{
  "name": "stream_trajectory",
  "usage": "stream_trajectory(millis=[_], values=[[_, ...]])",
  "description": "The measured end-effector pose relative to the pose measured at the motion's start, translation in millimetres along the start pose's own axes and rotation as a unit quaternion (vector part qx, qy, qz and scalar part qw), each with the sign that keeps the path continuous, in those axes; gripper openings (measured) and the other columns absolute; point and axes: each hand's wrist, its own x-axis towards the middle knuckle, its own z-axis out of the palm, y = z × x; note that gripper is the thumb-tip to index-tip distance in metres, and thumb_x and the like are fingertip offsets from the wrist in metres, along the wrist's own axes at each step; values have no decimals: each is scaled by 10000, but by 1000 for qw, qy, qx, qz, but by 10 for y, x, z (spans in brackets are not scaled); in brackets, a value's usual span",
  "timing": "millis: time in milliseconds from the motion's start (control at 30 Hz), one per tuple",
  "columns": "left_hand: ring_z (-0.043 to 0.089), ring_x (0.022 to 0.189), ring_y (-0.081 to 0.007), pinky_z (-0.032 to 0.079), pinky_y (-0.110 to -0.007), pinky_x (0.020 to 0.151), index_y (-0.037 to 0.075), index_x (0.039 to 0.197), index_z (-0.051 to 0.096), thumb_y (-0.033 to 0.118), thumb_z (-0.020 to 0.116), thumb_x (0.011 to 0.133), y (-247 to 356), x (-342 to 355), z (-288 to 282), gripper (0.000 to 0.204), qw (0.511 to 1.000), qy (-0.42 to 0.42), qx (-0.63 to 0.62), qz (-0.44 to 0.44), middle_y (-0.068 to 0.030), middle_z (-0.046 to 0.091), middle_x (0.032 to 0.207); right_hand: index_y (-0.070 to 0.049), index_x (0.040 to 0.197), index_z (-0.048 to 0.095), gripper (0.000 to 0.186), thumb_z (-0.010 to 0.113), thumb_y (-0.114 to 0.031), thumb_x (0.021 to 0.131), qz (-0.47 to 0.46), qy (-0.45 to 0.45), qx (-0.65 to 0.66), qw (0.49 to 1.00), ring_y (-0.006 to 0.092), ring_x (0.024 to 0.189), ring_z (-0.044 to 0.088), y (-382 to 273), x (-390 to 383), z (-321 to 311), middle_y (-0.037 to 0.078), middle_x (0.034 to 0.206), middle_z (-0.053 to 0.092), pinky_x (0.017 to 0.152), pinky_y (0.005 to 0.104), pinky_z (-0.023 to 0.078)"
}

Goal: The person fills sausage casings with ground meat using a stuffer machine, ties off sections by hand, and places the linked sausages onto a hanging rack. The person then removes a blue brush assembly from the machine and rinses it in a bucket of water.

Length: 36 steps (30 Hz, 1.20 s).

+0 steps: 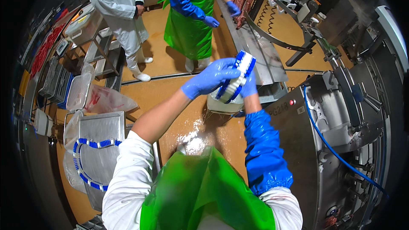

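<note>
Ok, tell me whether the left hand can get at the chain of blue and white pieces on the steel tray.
Probably not at once: the left hand is busy gripping the blue-and-white block with the right hand. Nothing covers the chain.

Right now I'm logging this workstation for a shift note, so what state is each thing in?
Left hand: blue-gloved, gripping the brush.
Right hand: blue-gloved, holding the brush from below.
White-and-blue bristled scrub brush: lifted, tilted, held by both hands.
White plastic bucket: below the brush, contents unclear.
Tan floor: wet, foamy patch.
Blue-and-white linked chain: lying looped on a steel table.
Blue hose: attached to the steel machine.
</note>
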Motion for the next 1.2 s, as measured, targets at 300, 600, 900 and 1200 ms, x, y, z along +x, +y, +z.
stream_trajectory(millis=[300, 600, 900, 1200], values=[[625, 659, -145, 546, -311, 617, -10, 1000, 601, 291, 494, 964, 234, 759, -332, 321, 984, 88, -137, -69, -74, 642, 808, -13, 1271, 490, 536, 344, -447, 993, 13, 144, -188, 971, 278, 908, 667, 493, -691, 837, 139, 1028, 648, 783, 393, 563], [663, 818, -194, 562, -341, 767, 13, 1178, 545, 420, 425, 983, 89, 485, -307, 467, 967, 47, -247, -51, -115, 660, 970, 19, 1159, 584, 387, 694, -122, 816, -9, 118, -465, 877, 129, 942, 613, 180, -586, 1413, 79, 1035, 649, 830, 289, 512], [661, 889, -228, 550, -332, 775, -4, 1233, 531, 597, 234, 970, -125, -668, -24, 720, 980, 149, -82, -99, -138, 648, 1086, 13, 1140, 579, 293, 621, -105, 874, -49, 95, -675, 730, 119, 723, 594, 700, -1143, 1321, 86, 977, 647, 655, 266, 516], [557, 510, -156, 491, -294, 492, 87, 1001, 603, 512, 516, 914, 815, -853, -570, 443, 913, 321, 91, -235, -20, 541, 598, 36, 1368, 379, 473, 472, 49, 904, -10, 174, -398, 901, 120, 871, 605, 902, -1321, 1182, 109, 1036, 620, 768, 252, 508]])
